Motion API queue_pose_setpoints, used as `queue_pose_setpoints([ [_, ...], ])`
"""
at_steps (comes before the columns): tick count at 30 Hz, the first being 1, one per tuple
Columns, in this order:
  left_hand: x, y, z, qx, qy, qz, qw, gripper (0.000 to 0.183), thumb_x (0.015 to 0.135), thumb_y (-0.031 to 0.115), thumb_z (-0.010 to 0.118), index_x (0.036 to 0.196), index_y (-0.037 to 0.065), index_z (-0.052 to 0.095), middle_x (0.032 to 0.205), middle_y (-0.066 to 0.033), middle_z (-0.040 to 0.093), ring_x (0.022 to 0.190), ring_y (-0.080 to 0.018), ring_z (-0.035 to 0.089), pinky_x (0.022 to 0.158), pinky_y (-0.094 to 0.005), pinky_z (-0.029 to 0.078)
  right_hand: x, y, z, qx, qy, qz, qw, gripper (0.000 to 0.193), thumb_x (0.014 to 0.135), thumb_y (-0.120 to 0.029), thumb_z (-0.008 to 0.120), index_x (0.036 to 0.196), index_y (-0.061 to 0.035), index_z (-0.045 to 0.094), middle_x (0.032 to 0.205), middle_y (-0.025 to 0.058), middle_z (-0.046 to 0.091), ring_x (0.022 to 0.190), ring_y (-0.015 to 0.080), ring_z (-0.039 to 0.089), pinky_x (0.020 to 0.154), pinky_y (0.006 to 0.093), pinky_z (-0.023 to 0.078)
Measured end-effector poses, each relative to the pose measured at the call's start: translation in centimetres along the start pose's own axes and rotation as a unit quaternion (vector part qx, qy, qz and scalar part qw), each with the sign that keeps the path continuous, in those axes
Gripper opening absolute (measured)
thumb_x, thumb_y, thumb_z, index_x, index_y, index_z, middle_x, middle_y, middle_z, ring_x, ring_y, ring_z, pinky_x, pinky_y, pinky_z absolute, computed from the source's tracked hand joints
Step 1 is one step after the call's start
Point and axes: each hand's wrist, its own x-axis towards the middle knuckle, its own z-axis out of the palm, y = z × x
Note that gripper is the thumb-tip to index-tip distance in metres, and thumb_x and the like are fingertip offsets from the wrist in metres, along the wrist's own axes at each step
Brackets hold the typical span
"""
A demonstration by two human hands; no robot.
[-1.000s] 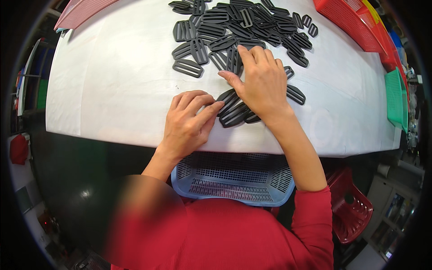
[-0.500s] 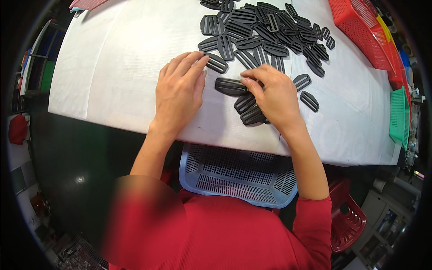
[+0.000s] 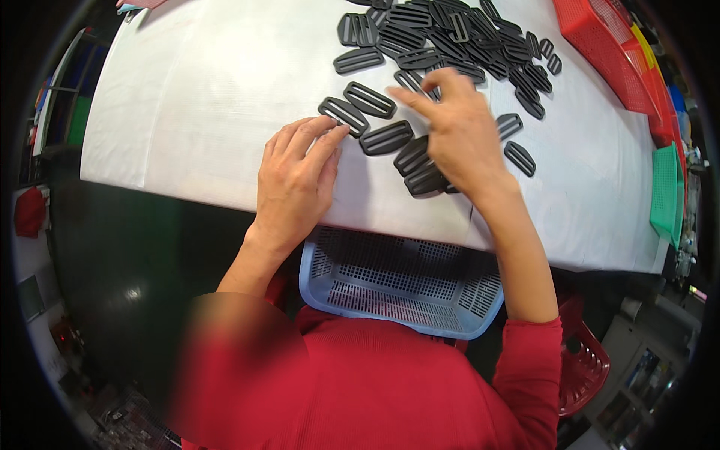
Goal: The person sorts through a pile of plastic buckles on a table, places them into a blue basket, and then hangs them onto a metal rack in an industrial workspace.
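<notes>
Many black plastic strap slider buckles lie on a white-covered table. My left hand [image 3: 294, 169] lies with fingers stretched forward. Its fingertips touch the lower edge of a slotted slider buckle [image 3: 330, 107], and the thumb hangs apart below. Another slider buckle [image 3: 369, 100] lies flat just beyond, and a third one [image 3: 386, 138] rests between my hands. My right hand [image 3: 461, 135], smeared by motion, reaches over the near side of the pile, thumb and index finger apart with nothing seen between them. A few buckles [image 3: 426, 181] sit partly hidden under its wrist side.
A heap of slider buckles [image 3: 450, 37] covers the far middle of the table [image 3: 202, 112]. Red baskets [image 3: 604, 60] and a green basket [image 3: 666, 195] line the right edge. A blue perforated basket [image 3: 397, 307] sits below the near edge, with a red chair [image 3: 585, 367] beside it.
My right hand has let go of a slider buckle, which now lies between my hands, and moved farther away toward the pile. Slider buckles near my left fingertips have shifted apart from the pile.
</notes>
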Motion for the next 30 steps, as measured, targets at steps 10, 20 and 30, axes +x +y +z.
queue_pose_setpoints([
  [10,-1.4,4.7,2.4,-0.039,-0.039,0.078,0.995,0.047,0.073,0.014,0.073,0.119,0.008,0.061,0.126,-0.0029,0.054,0.108,-0.0257,0.050,0.084,-0.0381,0.043,-10.6,-0.3,-4.0,0.001,0.059,0.148,0.987,0.039,0.076,0.000,0.062,0.112,-0.0139,0.067,0.105,0.0073,0.058,0.096,0.0263,0.054,0.081,0.0373,0.043],
  [20,-1.7,6.3,3.1,-0.017,-0.042,0.075,0.996,0.041,0.071,0.011,0.075,0.111,0.012,0.067,0.110,-0.0019,0.060,0.095,-0.0250,0.054,0.078,-0.0355,0.044,-11.5,-0.7,-3.5,-0.036,0.029,0.110,0.993,0.038,0.078,-0.020,0.070,0.115,-0.0177,0.066,0.123,0.0043,0.056,0.115,0.0277,0.048,0.093,0.0401,0.037],
  [30,-2.3,6.4,2.2,-0.067,-0.054,0.052,0.995,0.042,0.070,0.007,0.075,0.111,0.013,0.068,0.112,-0.0024,0.062,0.095,-0.0254,0.055,0.081,-0.0368,0.046,-12.9,-0.2,-3.8,-0.015,0.035,0.136,0.990,0.041,0.085,-0.012,0.061,0.126,-0.0146,0.059,0.131,0.0033,0.055,0.122,0.0267,0.046,0.098,0.0408,0.035],
])
